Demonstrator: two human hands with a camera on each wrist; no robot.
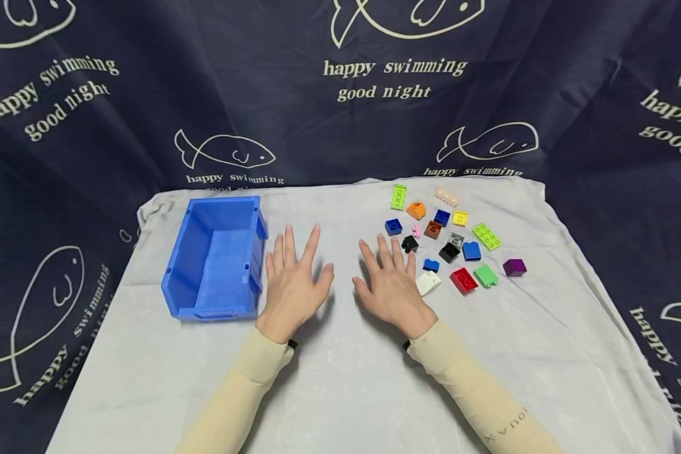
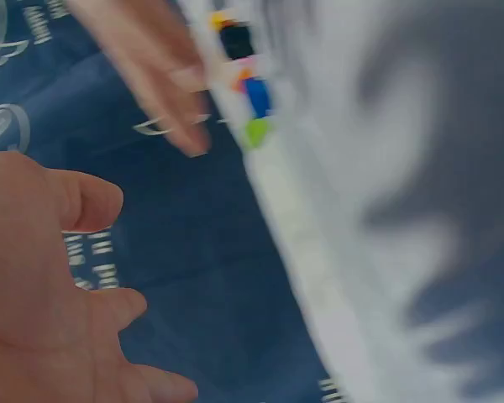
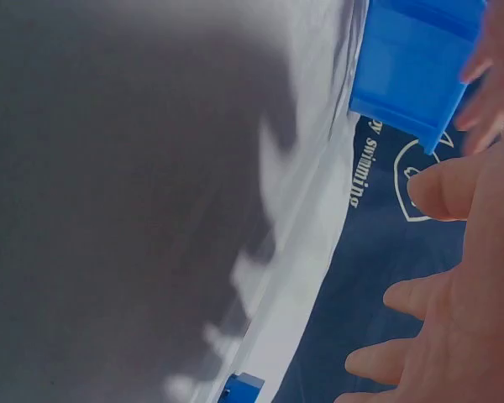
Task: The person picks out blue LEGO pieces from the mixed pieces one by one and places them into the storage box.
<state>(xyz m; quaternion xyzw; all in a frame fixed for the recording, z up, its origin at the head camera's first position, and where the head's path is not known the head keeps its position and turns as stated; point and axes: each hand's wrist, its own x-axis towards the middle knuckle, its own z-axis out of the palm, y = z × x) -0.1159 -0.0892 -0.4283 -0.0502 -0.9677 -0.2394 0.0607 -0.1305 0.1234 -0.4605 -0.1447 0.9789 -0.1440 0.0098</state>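
Observation:
My left hand [image 1: 295,282] is held over the cloth with its fingers spread, just right of a blue plastic bin [image 1: 222,258]. Nothing is in its grasp. My right hand [image 1: 394,287] also has its fingers extended and holds nothing; its fingertips are closest to a black brick [image 1: 410,244] and a white brick [image 1: 429,283], which the hand partly covers. In the left wrist view the left palm [image 2: 42,285] shows bare. The right wrist view likewise shows a bare right palm [image 3: 479,294], with the bin [image 3: 416,63] beyond it.
Several loose toy bricks lie at the right, among them a red brick [image 1: 463,280], a purple brick [image 1: 514,267], a lime brick [image 1: 487,236] and an orange brick [image 1: 416,210]. A white cloth [image 1: 352,391] covers the table. A dark blue printed curtain [image 1: 318,145] hangs behind.

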